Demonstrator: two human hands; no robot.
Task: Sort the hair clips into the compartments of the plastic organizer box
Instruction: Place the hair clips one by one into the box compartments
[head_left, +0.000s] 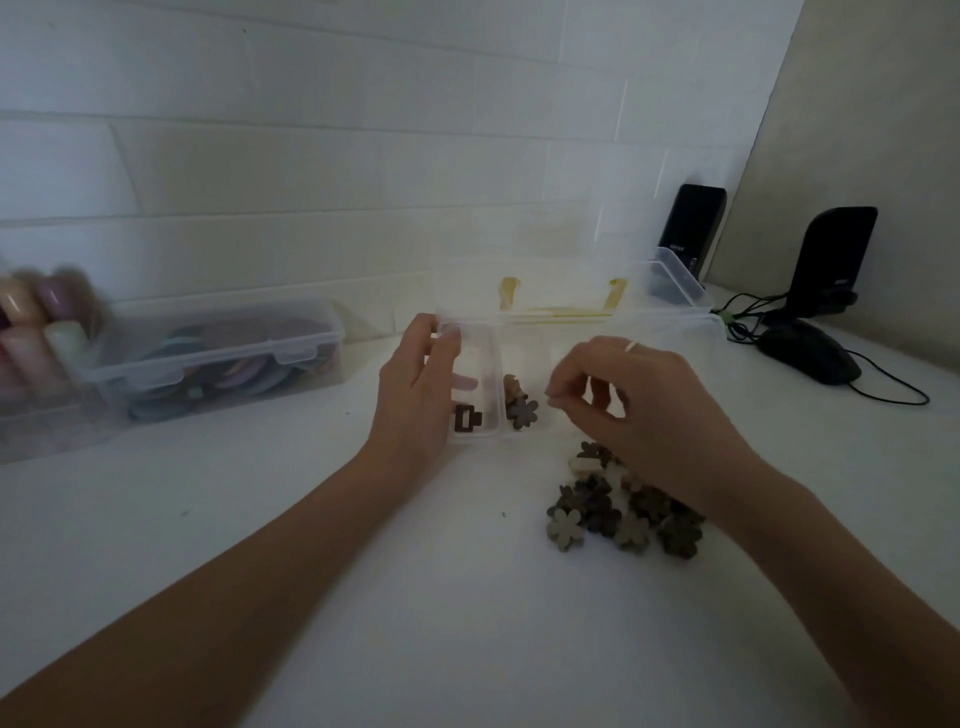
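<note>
My left hand (415, 379) grips the left end of the clear organizer box (470, 364) at the middle of the surface (363, 597). My right hand (639, 410) hovers over its right half, fingers curled; whether it pinches anything, I cannot tell. One dark square clip (466, 418) lies in the left compartment, a flower clip (522, 413) in the next. The clip pile (623, 512) sits just in front, under my right wrist.

Dim, soft, blurred left edge

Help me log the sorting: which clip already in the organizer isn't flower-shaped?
The dark brown rectangular clip, alone in the leftmost compartment beside the left hand. The next compartment's front clip is flower-shaped.
</note>
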